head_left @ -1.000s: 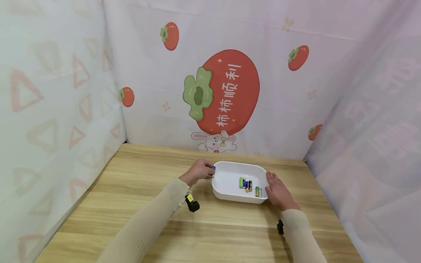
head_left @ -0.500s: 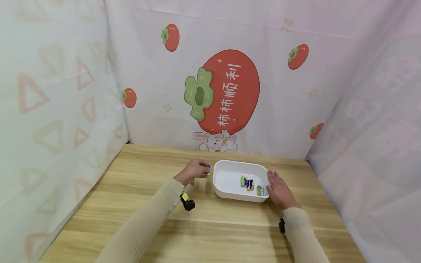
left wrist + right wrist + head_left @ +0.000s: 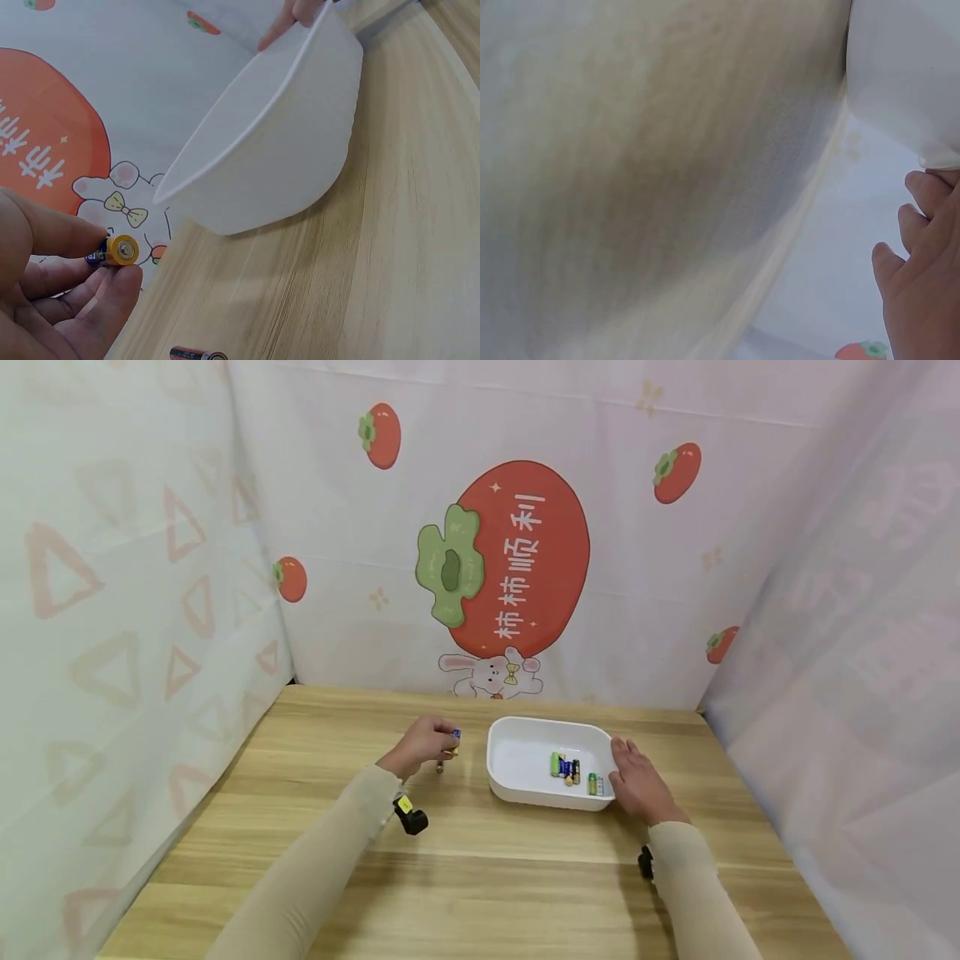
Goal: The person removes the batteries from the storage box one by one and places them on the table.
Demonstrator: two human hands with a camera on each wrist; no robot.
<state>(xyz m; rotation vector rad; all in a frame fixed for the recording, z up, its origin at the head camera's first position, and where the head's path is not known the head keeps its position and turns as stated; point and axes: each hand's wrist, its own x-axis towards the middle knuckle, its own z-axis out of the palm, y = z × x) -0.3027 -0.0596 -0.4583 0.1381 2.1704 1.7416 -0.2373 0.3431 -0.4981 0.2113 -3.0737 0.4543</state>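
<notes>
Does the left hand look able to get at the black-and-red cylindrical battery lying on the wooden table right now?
Probably yes: the black-and-red battery looks close to the left hand, with nothing visible between them, though that hand pinches a blue-and-yellow cylindrical battery.

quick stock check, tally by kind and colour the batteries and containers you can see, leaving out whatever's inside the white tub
Blue-and-yellow cylindrical battery, held in the left hand: 1
Black-and-red cylindrical battery, lying on the wood-grain table: 1
White rounded-rectangular plastic-looking tub: 1
Total: 3
</notes>
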